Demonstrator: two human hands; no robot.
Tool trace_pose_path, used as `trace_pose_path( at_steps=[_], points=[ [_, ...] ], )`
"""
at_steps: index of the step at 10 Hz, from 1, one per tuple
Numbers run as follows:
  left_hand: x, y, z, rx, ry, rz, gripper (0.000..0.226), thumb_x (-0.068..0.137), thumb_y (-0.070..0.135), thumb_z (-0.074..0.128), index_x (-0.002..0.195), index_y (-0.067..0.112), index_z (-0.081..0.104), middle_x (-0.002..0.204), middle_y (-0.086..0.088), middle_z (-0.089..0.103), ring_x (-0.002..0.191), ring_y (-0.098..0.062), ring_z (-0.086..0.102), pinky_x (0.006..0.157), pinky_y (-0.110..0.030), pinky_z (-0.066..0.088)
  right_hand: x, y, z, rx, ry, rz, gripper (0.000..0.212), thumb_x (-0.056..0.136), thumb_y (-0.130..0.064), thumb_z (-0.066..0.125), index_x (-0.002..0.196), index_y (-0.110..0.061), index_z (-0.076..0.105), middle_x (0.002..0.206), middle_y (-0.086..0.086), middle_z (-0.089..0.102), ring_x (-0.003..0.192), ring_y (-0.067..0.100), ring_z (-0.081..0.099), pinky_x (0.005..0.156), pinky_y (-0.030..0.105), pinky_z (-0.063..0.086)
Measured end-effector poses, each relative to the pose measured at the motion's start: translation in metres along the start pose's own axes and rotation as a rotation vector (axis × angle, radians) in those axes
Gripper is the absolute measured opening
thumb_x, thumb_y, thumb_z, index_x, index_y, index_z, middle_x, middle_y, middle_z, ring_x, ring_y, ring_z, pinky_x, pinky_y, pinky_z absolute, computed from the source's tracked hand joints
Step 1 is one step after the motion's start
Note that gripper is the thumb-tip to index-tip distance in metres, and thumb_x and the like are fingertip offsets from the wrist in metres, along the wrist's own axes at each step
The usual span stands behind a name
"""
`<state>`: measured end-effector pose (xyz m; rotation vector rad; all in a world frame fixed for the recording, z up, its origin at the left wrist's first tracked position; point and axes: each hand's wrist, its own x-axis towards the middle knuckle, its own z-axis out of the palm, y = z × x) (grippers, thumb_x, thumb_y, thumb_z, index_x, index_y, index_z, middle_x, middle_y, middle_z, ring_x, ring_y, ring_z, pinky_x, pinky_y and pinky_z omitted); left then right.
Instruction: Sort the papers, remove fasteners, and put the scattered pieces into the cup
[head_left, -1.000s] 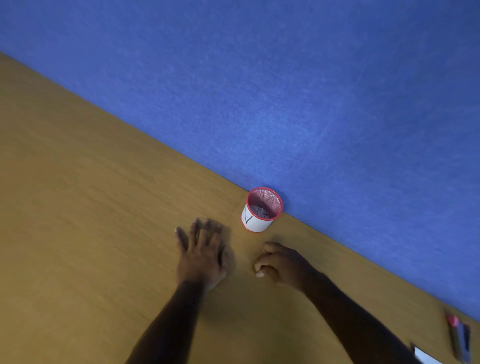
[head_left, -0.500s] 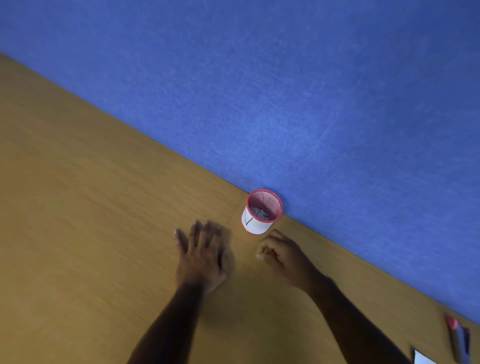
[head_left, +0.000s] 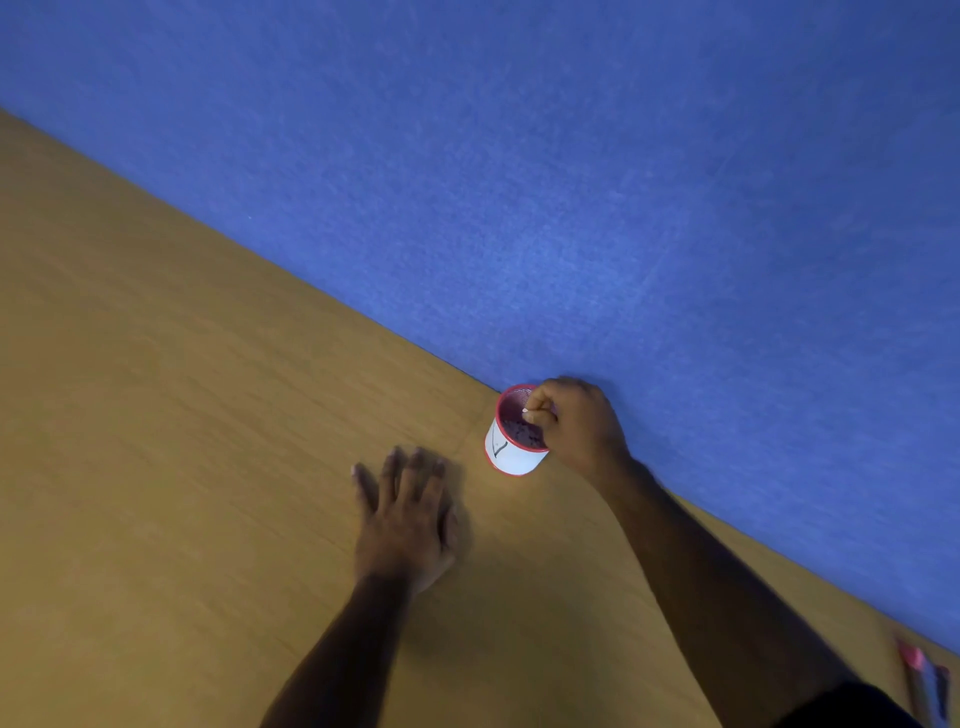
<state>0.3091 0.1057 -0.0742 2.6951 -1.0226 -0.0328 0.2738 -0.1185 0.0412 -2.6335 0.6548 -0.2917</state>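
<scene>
A small red mesh cup (head_left: 511, 451) with a white paper band stands on the wooden table (head_left: 182, 415), right against the blue partition. Dark small pieces lie in its bottom. My right hand (head_left: 579, 423) hovers over the cup's right rim with fingertips pinched together above the opening; whatever they pinch is too small to make out. My left hand (head_left: 408, 519) lies flat on the table, palm down and fingers spread, a short way to the left and in front of the cup.
A blue fabric partition (head_left: 623, 182) runs along the table's far edge. At the bottom right corner lie pens or markers (head_left: 924, 680), one with a pink cap, blurred.
My right hand rose from the table in front of the cup and moved to above its opening. The left hand stayed flat in place.
</scene>
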Motion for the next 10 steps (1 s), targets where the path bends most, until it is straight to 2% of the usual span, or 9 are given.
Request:
trace_pose_path(
  at_steps=[2,3,4,6,7,8,9,10],
  points=[
    [0.000,0.001,-0.002,0.001,-0.014,-0.008,0.061,0.087,0.047,0.041,0.139,0.018,0.052,0.147,-0.012,0.050,0.141,-0.039,0.038,0.112,-0.072,0.016,-0.003,-0.007,-0.007,-0.072,-0.069,0.070,0.020,0.080,-0.007,0.071,0.095,-0.020,0.075,0.096,0.005,0.076,0.095,0.027,0.068,0.080,0.039,0.058],
    [0.000,0.001,-0.002,-0.003,-0.018,-0.014,0.061,0.086,0.047,0.041,0.139,0.019,0.053,0.147,-0.011,0.051,0.141,-0.039,0.038,0.112,-0.071,0.015,-0.004,-0.011,-0.008,-0.095,-0.044,0.094,0.019,0.082,-0.009,0.069,0.096,-0.019,0.075,0.101,0.006,0.076,0.097,0.028,0.068,0.080,0.037,0.059],
    [0.000,0.001,-0.003,0.004,-0.031,-0.017,0.061,0.086,0.048,0.042,0.139,0.019,0.052,0.147,-0.011,0.050,0.141,-0.038,0.038,0.113,-0.071,0.015,-0.006,-0.015,-0.009,-0.212,-0.019,0.103,0.016,0.088,-0.016,0.065,0.100,-0.020,0.074,0.105,0.008,0.074,0.101,0.031,0.066,0.078,0.033,0.053],
    [0.000,0.002,-0.003,0.003,-0.016,-0.015,0.061,0.085,0.047,0.043,0.138,0.019,0.052,0.146,-0.011,0.050,0.140,-0.039,0.039,0.112,-0.071,0.016,-0.006,-0.019,-0.014,-0.387,-0.036,0.026,0.030,0.090,-0.042,0.067,0.107,-0.018,0.072,0.106,0.006,0.073,0.102,0.027,0.063,0.074,0.030,0.047],
    [0.000,0.002,-0.003,-0.005,-0.008,-0.017,0.061,0.085,0.046,0.042,0.137,0.018,0.054,0.146,-0.012,0.052,0.140,-0.039,0.041,0.111,-0.071,0.017,-0.008,-0.019,-0.016,-0.383,-0.065,0.019,0.027,0.090,-0.040,0.066,0.106,-0.019,0.071,0.106,0.005,0.071,0.102,0.027,0.062,0.074,0.031,0.047],
    [0.000,0.003,-0.004,-0.008,-0.032,-0.016,0.061,0.085,0.047,0.042,0.138,0.018,0.052,0.146,-0.012,0.051,0.140,-0.039,0.040,0.112,-0.072,0.017,-0.012,-0.018,-0.016,-0.381,-0.091,0.021,0.022,0.090,-0.027,0.062,0.109,-0.022,0.071,0.108,0.005,0.068,0.106,0.029,0.060,0.077,0.033,0.049],
    [-0.001,0.002,-0.005,-0.003,-0.030,-0.014,0.061,0.085,0.047,0.042,0.138,0.019,0.053,0.146,-0.011,0.051,0.141,-0.039,0.039,0.112,-0.071,0.016,-0.019,-0.022,-0.023,-0.323,-0.109,0.023,0.043,0.087,-0.021,0.062,0.129,-0.030,0.063,0.116,0.002,0.066,0.114,0.028,0.057,0.087,0.037,0.052],
    [0.000,0.001,0.001,-0.016,-0.012,0.002,0.060,0.085,0.046,0.042,0.137,0.019,0.053,0.145,-0.011,0.051,0.140,-0.039,0.040,0.112,-0.072,0.018,-0.033,-0.018,-0.028,-0.151,0.019,0.030,0.049,0.090,-0.025,0.064,0.138,-0.027,0.057,0.120,0.004,0.069,0.114,0.029,0.058,0.089,0.042,0.053]
  ],
)
